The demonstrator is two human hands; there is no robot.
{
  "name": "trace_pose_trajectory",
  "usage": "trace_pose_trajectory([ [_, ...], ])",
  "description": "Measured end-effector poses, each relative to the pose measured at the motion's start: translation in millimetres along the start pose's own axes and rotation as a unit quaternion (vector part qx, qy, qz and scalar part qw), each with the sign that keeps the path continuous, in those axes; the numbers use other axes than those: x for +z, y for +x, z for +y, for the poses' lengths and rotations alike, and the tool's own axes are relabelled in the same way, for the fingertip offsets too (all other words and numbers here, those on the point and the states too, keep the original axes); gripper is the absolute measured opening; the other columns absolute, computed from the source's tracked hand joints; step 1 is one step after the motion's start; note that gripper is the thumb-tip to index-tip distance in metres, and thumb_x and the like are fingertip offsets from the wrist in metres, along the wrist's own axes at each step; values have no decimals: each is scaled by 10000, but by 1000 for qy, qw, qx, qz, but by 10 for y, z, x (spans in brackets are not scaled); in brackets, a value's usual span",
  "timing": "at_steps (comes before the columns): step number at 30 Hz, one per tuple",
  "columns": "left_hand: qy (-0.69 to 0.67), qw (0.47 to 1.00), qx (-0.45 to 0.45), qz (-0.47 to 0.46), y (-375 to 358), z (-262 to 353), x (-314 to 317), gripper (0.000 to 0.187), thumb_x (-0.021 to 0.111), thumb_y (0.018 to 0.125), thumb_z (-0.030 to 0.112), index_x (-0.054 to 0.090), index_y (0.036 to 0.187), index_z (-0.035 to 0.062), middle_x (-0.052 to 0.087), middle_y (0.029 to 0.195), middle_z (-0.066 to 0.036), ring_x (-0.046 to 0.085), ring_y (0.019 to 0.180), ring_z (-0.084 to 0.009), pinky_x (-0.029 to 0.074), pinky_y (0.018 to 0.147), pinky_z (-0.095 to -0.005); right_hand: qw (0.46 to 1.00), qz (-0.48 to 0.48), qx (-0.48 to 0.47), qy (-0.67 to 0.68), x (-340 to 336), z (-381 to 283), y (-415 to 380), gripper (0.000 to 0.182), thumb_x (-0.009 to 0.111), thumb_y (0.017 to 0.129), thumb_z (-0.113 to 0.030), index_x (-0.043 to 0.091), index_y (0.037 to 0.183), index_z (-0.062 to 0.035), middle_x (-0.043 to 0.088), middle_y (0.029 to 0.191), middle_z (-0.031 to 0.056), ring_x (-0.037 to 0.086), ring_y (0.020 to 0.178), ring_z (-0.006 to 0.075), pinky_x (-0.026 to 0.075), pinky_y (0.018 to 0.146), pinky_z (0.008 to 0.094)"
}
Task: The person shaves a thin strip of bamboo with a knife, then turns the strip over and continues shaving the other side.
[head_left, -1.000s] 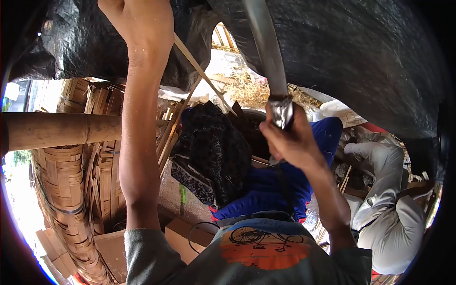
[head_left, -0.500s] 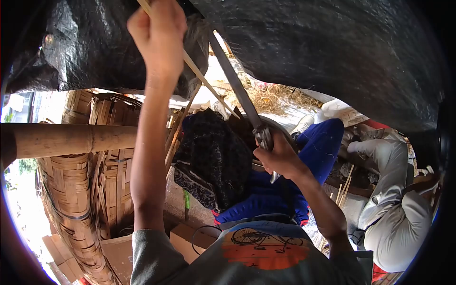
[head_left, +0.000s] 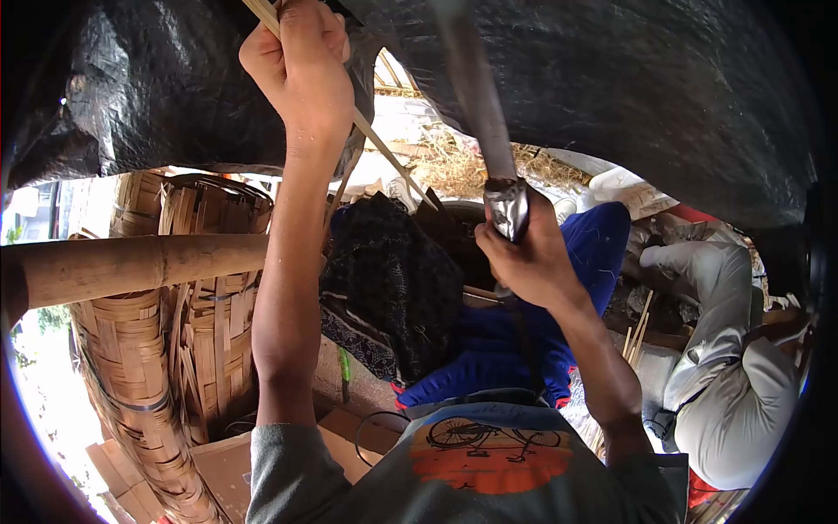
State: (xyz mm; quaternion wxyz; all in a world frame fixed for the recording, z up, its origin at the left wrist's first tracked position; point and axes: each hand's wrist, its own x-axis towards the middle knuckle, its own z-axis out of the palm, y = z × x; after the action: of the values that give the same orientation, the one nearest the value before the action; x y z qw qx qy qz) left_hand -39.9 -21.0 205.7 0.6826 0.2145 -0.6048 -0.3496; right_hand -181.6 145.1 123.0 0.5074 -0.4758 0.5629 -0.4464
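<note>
Raised high at the upper left, my left hand [head_left: 305,74] is closed around a thin bamboo strip [head_left: 391,155]. The strip slants down to the right, its lower end near a dark patterned cloth [head_left: 393,271] over my lap. My right hand [head_left: 539,255] grips the handle of a machete [head_left: 485,105], its fingers wrapped below a shiny metal collar. The long blade points up and away, blurred toward its tip and apart from the strip. Part of the handle is hidden by my fingers.
Woven bamboo baskets [head_left: 122,349] stand at the left, with a thick bamboo pole [head_left: 131,266] across them. Black plastic sheeting [head_left: 628,87] hangs overhead. Another person's light trousers [head_left: 724,419] show at the right. Straw shavings [head_left: 454,166] lie ahead.
My right hand has risen and turned, swinging the machete blade more upright and to the right. My left hand, still on the bamboo strip, has shifted slightly right.
</note>
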Motion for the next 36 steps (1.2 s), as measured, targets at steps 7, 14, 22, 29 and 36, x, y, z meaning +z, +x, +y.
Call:
trace_pose_trajectory([
  [7, 2, 1000, -14, 12, -30, -24, 95, 462, 443, 928, 189, 224, 527, 125, 218, 459, 27, 180, 426, -67, 161, 419, -257, 977, -107, 163, 87, 202, 448, -106, 270, 567, 747, -65, 483, 991, 15, 469, 533, 26, 454, 375, 103, 355, 332, 277],
  [14, 99, 990, -103, 22, -566, -341, -40, 485, 451, 946, 212, 298, 500, 100, 306, 460, 44, 250, 436, -26, 171, 410, -234, 998, -14, 59, -24, -237, -25, -31, 203, 569, 741, -68, 512, 908, 32, 468, 585, 36, 459, 491, 126, 408, 488, 281],
  [22, 37, 998, -42, -14, -114, 271, 107, 492, 485, 916, 223, 255, 496, 109, 278, 441, 42, 239, 406, -48, 180, 405, -240, 983, -51, 144, 100, -251, 145, -183, 135, 517, 734, -23, 490, 852, 36, 446, 468, 34, 456, 361, 112, 361, 335, 275],
  [29, 29, 998, -57, -27, -137, 217, 167, 403, 425, 904, 141, 258, 537, 132, 258, 474, 20, 184, 431, -64, 153, 428, -239, 979, -69, 163, 101, -230, 348, -339, 77, 492, 744, -25, 451, 804, 2, 447, 481, 37, 458, 369, 114, 349, 333, 266],
  [36, -2, 990, -143, 3, -529, -258, 30, 432, 444, 934, 198, 258, 550, 132, 221, 460, 45, 185, 411, -51, 157, 404, -235, 975, -75, 176, 116, -112, 502, -427, 78, 489, 747, -26, 437, 800, -3, 430, 484, 25, 460, 371, 107, 355, 330, 265],
])
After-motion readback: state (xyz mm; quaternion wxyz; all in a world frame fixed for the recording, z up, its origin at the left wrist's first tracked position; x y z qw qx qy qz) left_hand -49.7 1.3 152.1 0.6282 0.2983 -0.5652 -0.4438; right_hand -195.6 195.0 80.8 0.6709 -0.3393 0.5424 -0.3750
